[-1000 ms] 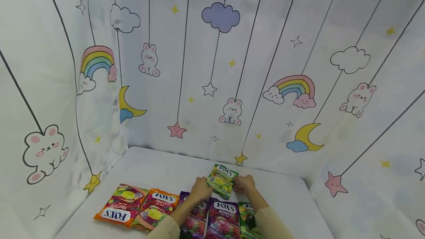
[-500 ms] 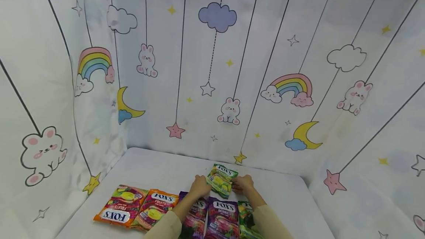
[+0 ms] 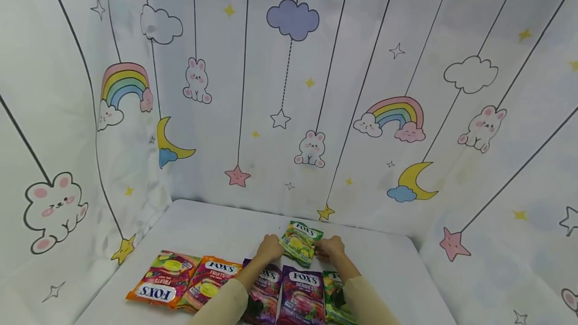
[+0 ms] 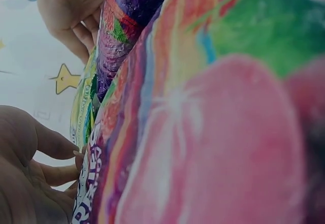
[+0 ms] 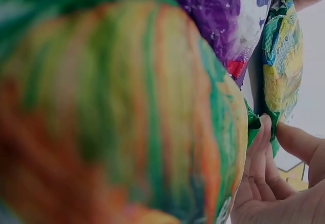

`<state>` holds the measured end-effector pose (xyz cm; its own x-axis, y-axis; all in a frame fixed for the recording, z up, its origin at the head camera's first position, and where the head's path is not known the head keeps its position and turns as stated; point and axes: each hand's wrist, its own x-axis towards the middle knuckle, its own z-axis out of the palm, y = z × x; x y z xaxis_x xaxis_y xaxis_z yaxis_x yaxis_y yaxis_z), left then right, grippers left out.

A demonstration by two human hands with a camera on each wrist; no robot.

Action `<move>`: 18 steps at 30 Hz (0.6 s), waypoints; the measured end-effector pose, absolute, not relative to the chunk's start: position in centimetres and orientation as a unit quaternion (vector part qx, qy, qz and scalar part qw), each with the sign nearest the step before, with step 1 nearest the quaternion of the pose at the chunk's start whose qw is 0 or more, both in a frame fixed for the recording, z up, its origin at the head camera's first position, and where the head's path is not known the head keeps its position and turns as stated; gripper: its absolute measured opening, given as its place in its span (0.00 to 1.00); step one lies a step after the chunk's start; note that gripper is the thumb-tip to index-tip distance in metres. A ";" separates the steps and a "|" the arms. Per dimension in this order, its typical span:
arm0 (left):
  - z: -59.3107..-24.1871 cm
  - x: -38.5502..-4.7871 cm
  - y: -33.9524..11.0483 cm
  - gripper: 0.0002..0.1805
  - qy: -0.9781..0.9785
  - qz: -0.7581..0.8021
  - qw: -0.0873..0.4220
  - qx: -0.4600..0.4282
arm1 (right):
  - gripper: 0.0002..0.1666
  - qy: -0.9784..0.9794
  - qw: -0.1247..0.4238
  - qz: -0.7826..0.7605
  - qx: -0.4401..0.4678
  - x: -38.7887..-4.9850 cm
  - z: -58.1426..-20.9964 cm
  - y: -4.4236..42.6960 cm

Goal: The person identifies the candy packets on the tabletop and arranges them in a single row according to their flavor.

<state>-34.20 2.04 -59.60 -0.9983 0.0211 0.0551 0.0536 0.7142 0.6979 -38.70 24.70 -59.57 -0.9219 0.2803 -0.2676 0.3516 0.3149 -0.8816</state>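
A small green and yellow FOX'S candy bag [image 3: 300,244] lies at the back of the white table, slightly tilted, between my hands. My left hand [image 3: 270,248] is at its left edge, thumb and finger pinching it; in the left wrist view that fingertip contact is partly hidden by a purple bag. My right hand [image 3: 330,249] pinches the right edge, and the right wrist view shows its thumb [image 5: 299,141] and fingers on the green wrapper edge. Under my forearms lie two purple berries bags [image 3: 302,295] and another green bag [image 3: 335,297], partly covered by the sleeves.
Two orange fruits candy bags [image 3: 164,279] lie to the left in the same row, one with its print upside down. White fabric walls [image 3: 253,89] printed with rabbits, stars and rainbows enclose the white table [image 3: 388,275] at the back and sides.
The head view has shifted slightly. Both hands stay at the small green bag's edges, and the bag keeps its place among the others.
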 end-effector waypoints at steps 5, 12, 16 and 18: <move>-59.7 -34.4 2.1 0.05 -0.915 -0.401 0.025 -0.026 | 0.23 0.809 0.035 -0.550 0.204 -38.9 -59.6 24.7; -60.3 -35.0 1.9 0.20 -0.894 -0.445 0.040 -0.040 | 0.21 0.814 0.046 -0.544 0.196 -39.1 -59.2 24.7; -60.2 -34.7 1.8 0.21 -0.885 -0.462 0.032 -0.045 | 0.16 0.812 0.044 -0.553 0.182 -38.9 -59.2 24.9; -60.1 -34.6 1.8 0.22 -0.881 -0.469 0.025 -0.047 | 0.13 0.814 0.042 -0.555 0.167 -38.7 -59.1 25.0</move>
<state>-34.56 1.76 -60.13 -0.9944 0.0594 0.0879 0.1061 0.5548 0.8252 -38.74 24.97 -59.14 -0.9407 0.2243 -0.2544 0.3186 0.3275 -0.8895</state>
